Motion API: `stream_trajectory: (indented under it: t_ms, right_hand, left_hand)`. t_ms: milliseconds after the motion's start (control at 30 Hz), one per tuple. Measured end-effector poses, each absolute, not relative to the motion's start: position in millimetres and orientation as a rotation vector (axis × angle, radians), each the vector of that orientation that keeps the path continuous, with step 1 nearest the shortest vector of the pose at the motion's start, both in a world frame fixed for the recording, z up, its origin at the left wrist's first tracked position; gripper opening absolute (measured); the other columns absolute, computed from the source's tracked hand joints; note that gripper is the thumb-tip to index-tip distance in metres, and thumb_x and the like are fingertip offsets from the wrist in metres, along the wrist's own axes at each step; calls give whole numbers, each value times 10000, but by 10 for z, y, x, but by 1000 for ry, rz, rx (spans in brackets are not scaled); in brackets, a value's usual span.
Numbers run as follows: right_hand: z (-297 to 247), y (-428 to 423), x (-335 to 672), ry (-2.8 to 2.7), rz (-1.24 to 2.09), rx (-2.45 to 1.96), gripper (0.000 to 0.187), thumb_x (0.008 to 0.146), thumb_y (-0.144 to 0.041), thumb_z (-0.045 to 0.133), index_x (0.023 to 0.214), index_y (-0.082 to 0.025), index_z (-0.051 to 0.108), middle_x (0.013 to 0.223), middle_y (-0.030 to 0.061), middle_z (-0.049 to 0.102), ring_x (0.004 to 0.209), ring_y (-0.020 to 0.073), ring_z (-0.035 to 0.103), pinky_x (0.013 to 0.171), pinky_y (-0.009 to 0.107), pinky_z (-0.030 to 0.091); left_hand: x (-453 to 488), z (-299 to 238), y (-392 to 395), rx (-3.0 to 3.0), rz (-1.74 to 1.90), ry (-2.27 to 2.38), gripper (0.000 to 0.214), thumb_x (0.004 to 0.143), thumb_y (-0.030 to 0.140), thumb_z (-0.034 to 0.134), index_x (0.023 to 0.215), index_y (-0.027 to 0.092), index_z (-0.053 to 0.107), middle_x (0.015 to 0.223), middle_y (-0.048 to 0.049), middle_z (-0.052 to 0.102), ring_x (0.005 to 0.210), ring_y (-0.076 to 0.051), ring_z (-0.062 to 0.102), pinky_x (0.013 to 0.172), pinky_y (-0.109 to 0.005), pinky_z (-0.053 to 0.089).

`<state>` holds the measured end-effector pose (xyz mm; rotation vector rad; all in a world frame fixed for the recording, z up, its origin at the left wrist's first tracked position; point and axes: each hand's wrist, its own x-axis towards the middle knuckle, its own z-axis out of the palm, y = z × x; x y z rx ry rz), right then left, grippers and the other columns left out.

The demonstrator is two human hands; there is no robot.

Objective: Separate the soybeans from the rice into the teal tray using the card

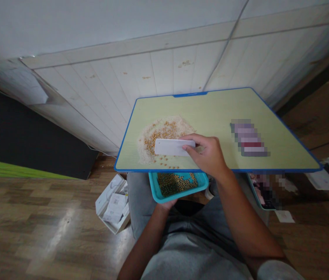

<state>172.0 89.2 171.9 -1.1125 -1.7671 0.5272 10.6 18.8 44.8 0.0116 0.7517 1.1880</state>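
My right hand grips a flat white rectangular piece between thumb and fingers, low over the table. The piece stands at the near edge of a spread pile of yellowish beans and white rice-like grains, hiding part of it. A few beans lie loose between the piece and the table's near edge. Under that edge, my left hand supports a teal plastic tray from below. Its fingers are mostly hidden by the tray. Many beans cover most of the tray's bottom.
The light green table has a blue rim and stands against a white panelled wall. A blurred-out flat object lies on its right side. Below are an open white box with papers and another partly blurred device.
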Motion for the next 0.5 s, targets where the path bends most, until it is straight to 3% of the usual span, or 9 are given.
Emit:
stream_trajectory:
  t_ms: [267,500]
  right_hand:
    - [1670,844,1745,-1797,584,-1072,218,919,-223,696,1044,-259,871,1012,33,890,905,227,839,815,344,638]
    - [1670,805,1751,-1819,630,-1022,220,923,-216,687,1037,-260,870,1001,26,889,904,222,839,801,336,647]
  left_hand:
    - [83,326,197,-84,1210,769,609,1124,445,272,1048,360,870,1337,24,843,1565,-283,561,1364,-597,366]
    - [51,221,191,-25,1175,798,521,1093,435,346,1062,366,862,1395,7,820,1553,-278,575,1359,-554,374]
